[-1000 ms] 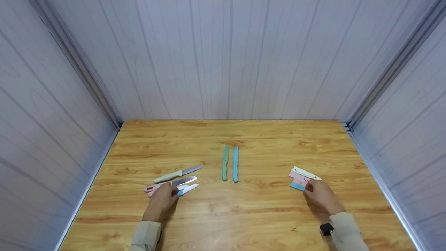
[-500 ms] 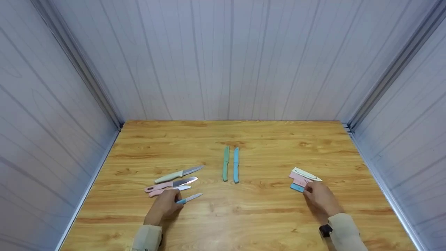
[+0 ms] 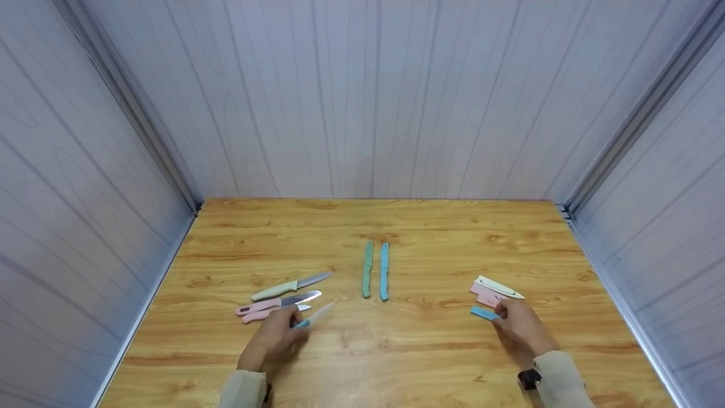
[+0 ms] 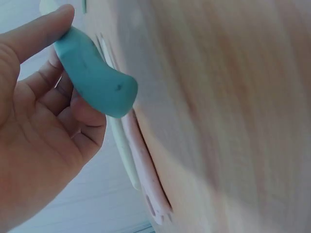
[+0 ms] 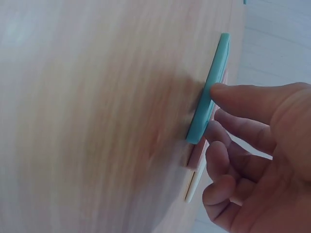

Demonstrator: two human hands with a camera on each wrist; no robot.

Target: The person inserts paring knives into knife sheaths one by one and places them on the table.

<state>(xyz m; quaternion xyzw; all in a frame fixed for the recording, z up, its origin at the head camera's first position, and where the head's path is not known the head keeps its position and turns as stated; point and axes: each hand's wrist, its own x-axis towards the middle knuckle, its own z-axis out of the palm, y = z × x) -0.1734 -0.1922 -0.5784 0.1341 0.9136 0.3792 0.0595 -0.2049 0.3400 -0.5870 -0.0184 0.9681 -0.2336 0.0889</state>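
Observation:
My left hand (image 3: 274, 334) pinches the blue handle (image 4: 97, 77) of a small knife (image 3: 306, 322) between thumb and fingers. Its pale blade points up and right, away from the hand. My right hand (image 3: 522, 323) pinches a blue blade sheath (image 3: 483, 313) by its right end, thumb on the near side in the right wrist view. Just beyond that sheath lie a pink sheath (image 3: 488, 298) and a cream sheath (image 3: 501, 287), overlapping. Beside the left hand rest two pink-handled knives (image 3: 259, 307) and a cream-handled knife (image 3: 276, 290), blades bare and pointing right.
A green sheathed knife (image 3: 367, 271) and a blue sheathed knife (image 3: 384, 272) lie side by side mid-table, handles toward me. The wooden table (image 3: 396, 362) is bounded by white panel walls (image 3: 362, 102) at the back and both sides.
My left hand has drawn the blue knife away from the pink knives, rightward and toward me. My right hand has shifted the blue sheath slightly apart from the pink one.

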